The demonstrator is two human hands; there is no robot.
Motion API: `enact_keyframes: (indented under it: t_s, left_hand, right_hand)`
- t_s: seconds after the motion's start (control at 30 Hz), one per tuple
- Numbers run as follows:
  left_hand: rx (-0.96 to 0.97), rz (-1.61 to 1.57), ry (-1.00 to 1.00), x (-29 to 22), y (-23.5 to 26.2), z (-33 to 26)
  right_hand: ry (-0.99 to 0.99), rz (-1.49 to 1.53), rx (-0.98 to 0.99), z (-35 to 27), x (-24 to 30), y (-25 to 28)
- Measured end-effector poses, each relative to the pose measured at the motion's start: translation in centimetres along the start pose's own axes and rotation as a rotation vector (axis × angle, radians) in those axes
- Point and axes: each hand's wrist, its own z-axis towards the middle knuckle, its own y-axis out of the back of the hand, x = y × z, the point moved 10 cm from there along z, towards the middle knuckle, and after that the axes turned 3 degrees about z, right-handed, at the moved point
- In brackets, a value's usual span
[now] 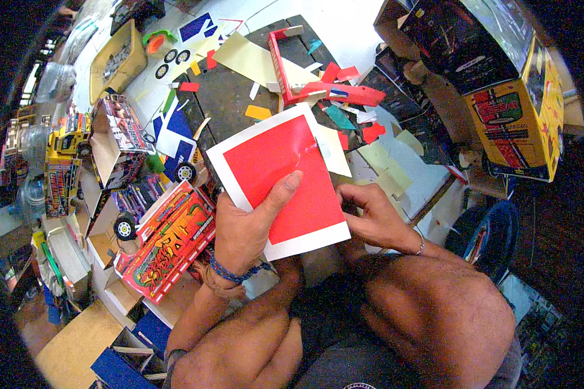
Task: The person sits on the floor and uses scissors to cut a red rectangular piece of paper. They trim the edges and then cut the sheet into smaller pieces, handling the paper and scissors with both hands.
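Above the knees, a red sheet (305,194) lay in the left hand (243,227)

At the centre of the head view, the white-bordered red sheet tilted over the person's lap, its top pointing toward eleven o'clock. The left hand held it from eight o'clock: the thumb pressed on the red face, while the other fingers ran behind, so their spread could not be told. At four o'clock, the right hand (376,217) had its thumb and forefinger bent close together by the sheet's edge; whether they pinched it could not be told.

Beyond the sheet at twelve o'clock, a dark wooden board (226,97) bore a cream sheet (253,61) and coloured scraps, with a red angled piece (344,93) at one o'clock. A yellow tray (99,83) of grey bits stood at ten, and a red patterned panel (172,243) leaned at eight. Between two and three sat a yellow-and-black box (516,123); just past three, a blue-rimmed tub (514,228).
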Motion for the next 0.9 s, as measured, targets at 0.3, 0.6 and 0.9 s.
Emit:
enact_keyframes:
  t_s: [0.3,0.6,0.9]
  left_hand:
    - [0.128,-0.014,0.069,0.4,-1.1,-0.7]
    - [0.137,-0.028,0.09,0.7,-1.0,-0.8]
    - [0.217,0.01,0.116,1.2,-1.8,-1.1]
  right_hand:
    - [-0.001,0.057,-0.049,0.3,-0.7,0.2]
    - [-0.012,-0.037,-0.047,0.1,-0.2,0.5]
    - [-0.088,0.131,-0.088,0.1,-0.6,0.5]
